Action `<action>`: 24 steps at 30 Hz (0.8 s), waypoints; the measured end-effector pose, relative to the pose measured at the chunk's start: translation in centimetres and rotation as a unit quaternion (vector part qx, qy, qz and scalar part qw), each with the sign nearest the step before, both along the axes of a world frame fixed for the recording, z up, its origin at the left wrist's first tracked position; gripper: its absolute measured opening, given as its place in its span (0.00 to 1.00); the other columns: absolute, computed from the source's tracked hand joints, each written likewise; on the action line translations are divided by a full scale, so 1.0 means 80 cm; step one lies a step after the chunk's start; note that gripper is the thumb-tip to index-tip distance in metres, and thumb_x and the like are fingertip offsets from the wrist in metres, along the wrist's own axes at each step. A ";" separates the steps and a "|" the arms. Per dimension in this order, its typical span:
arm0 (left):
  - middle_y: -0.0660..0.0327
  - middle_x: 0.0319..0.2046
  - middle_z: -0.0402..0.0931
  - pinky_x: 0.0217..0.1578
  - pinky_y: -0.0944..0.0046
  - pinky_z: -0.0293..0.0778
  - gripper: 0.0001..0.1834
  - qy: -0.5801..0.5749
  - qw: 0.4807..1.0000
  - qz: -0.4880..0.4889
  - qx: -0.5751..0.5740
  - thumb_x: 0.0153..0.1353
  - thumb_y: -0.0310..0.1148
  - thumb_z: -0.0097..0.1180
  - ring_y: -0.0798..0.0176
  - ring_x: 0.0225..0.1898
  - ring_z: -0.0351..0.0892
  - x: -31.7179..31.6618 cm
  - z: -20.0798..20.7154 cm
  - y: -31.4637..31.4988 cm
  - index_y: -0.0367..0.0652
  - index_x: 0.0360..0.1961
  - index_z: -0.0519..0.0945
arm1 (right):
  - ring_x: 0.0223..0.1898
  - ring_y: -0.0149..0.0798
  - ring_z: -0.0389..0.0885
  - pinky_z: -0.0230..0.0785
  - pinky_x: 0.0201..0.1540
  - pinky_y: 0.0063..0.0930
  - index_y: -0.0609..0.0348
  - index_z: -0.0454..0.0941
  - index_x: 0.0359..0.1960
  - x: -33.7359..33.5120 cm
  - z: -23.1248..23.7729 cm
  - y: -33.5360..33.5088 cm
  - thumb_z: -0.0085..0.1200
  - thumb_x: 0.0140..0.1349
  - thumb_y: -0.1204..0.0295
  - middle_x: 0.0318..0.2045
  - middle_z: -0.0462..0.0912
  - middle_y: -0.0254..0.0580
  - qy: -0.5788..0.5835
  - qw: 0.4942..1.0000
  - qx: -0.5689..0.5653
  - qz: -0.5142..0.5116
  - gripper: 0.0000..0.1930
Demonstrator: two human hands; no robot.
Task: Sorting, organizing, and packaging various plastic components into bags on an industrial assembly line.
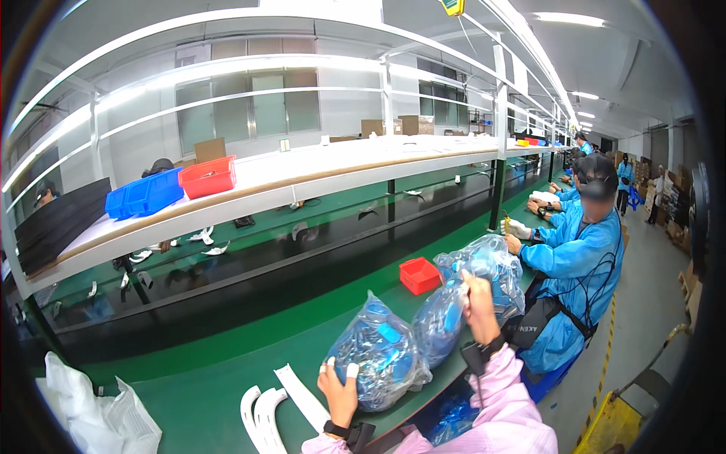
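Observation:
A clear plastic bag of blue parts (382, 352) rests at the bench edge in front of me. My left hand (339, 390) grips its near left side, with white covers on fingertips. Just to the right lies another clear bag with blue contents (437, 325). My right hand (479, 303) is closed on gathered plastic at the top of that bag. Behind it sits a further bag of blue parts (495, 268), beside a co-worker. What exactly the blue parts are, the crinkled plastic hides.
Curved white plastic pieces (268, 416) lie left of my left hand, near white foam wrapping (98, 408). A red bin (420, 275) stands behind the bags. A dark conveyor belt (265, 303) runs beyond, under a shelf holding blue (144, 194) and red bins. A co-worker (575, 257) sits at right.

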State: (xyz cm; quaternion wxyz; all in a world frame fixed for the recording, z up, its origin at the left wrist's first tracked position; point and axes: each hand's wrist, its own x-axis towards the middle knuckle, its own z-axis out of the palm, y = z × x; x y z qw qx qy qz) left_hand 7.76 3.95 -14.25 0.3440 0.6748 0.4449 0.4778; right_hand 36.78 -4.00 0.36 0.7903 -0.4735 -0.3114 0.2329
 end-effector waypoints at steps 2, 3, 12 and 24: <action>0.34 0.60 0.57 0.63 0.45 0.49 0.36 0.017 1.000 0.009 0.025 0.59 0.48 0.57 0.35 0.61 0.53 0.004 0.004 -0.006 0.32 0.60 0.65 | 0.04 0.25 0.58 0.45 0.05 0.20 0.54 0.66 0.14 0.002 0.027 0.011 0.51 0.65 0.61 0.05 0.64 0.31 -0.020 0.999 -0.020 0.025 0.21; 0.34 0.60 0.57 0.63 0.45 0.49 0.36 0.028 0.999 0.011 0.033 0.59 0.48 0.57 0.35 0.61 0.53 0.007 0.004 -0.005 0.33 0.60 0.65 | 0.04 0.26 0.58 0.46 0.05 0.21 0.54 0.66 0.15 -0.001 0.046 0.017 0.51 0.65 0.61 0.05 0.64 0.31 -0.035 0.998 -0.025 0.041 0.20; 0.34 0.60 0.57 0.58 0.39 0.56 0.37 0.074 0.996 0.030 0.043 0.56 0.52 0.58 0.34 0.61 0.53 0.001 0.000 -0.004 0.38 0.60 0.66 | 0.05 0.26 0.58 0.46 0.08 0.21 0.47 0.60 0.12 -0.019 0.293 0.119 0.46 0.67 0.63 0.05 0.60 0.30 -0.069 0.901 0.427 0.022 0.22; 0.36 0.60 0.59 0.57 0.41 0.57 0.36 0.090 0.993 0.012 0.071 0.56 0.51 0.58 0.35 0.59 0.55 0.007 -0.005 -0.018 0.37 0.59 0.67 | 0.19 0.24 0.57 0.52 0.22 0.26 0.60 0.65 0.13 -0.070 0.272 0.362 0.48 0.68 0.61 0.13 0.63 0.28 -0.156 0.887 0.381 -0.210 0.25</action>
